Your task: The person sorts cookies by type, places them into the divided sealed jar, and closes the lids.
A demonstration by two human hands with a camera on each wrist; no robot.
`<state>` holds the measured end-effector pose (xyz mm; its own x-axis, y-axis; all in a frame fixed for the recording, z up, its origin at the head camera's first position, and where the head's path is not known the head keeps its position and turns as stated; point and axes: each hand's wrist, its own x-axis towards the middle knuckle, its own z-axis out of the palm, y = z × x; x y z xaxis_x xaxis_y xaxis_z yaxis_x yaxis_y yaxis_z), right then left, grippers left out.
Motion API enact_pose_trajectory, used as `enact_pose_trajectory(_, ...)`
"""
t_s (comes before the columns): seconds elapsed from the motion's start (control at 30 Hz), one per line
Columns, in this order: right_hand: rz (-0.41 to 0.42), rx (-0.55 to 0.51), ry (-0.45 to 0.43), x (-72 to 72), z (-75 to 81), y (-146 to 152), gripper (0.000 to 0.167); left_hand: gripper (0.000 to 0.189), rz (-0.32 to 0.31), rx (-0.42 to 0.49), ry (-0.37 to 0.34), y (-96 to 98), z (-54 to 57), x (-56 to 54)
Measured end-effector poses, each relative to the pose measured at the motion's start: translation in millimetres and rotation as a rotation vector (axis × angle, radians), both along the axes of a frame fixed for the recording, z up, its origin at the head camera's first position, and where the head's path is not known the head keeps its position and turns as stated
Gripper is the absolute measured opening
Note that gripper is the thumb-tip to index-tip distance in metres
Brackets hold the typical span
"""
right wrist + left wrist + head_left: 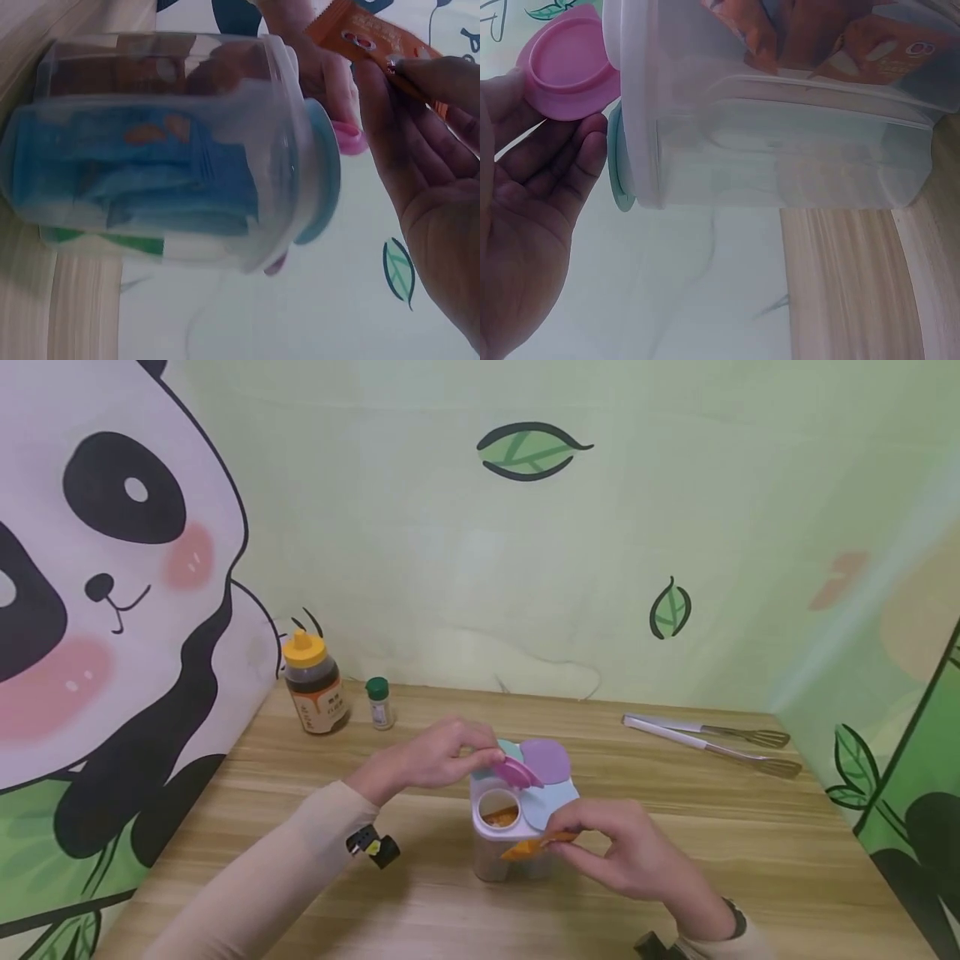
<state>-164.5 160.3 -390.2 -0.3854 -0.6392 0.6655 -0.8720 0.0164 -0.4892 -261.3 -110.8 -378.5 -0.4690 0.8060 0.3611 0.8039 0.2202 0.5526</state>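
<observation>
A clear plastic storage box (pixel 491 865) with a white top and several compartments stands on the table in front of me. My left hand (pixel 438 757) pinches the pink lid (pixel 517 772), tilted up behind the uncovered round opening. Orange packets (pixel 885 49) lie inside that compartment. With thumb and fingers, my right hand (pixel 626 847) pinches an orange snack packet (pixel 375 41) at the front of the box, just beside the opening. The teal lid (pixel 620 161), purple lid (pixel 546 762) and light blue lid (pixel 321 172) are down. Blue packets (pixel 142 169) show through another compartment wall.
At the back left of the wooden table (pixel 420 893) stand a dark-filled jar (pixel 318 693) with a yellow cap and a small green-capped shaker (pixel 380 706). Two white-handled whisks (pixel 705 743) lie at the back right. A printed curtain (pixel 420 568) hangs behind the table.
</observation>
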Motion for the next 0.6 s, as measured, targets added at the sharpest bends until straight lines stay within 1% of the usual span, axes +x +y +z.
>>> enact_pose_trajectory(0.1, -0.034, -0.040, 0.036, -2.1, 0.3, -7, 0.028, 0.023, -0.013, 0.008, 0.008, 1.0, 0.4, -1.1)
enact_pose_trajectory(0.2, -0.090, -0.093, 0.058, -1.0, 4.9, -16, 0.031, 0.023, -0.006, 0.002, 0.011, 1.9, 0.9, -1.1)
enact_pose_trajectory(0.3, -0.147, -0.120, 0.038, -0.8, 5.0, -21, 0.032, 0.024, 0.007, -0.011, 0.000, 2.0, 1.5, -0.7)
enact_pose_trajectory(0.37, -0.195, -0.120, 0.026, -1.2, 3.6, -23, 0.031, 0.025, 0.009, -0.016, -0.007, 1.7, 1.6, -0.8)
enact_pose_trajectory(0.4, -0.222, -0.113, 0.016, -3.2, -0.5, -23, 0.029, 0.026, 0.009, -0.016, -0.009, 1.7, 1.7, -0.8)
enact_pose_trajectory(0.53, -0.323, -0.079, -0.012, -3.1, -3.2, -26, 0.025, 0.026, 0.006, -0.017, -0.015, 1.7, 1.4, -1.4)
enact_pose_trajectory(0.6, -0.358, -0.067, -0.019, -2.8, -3.6, -28, 0.025, 0.026, 0.008, -0.018, -0.015, 2.1, 1.6, -1.1)
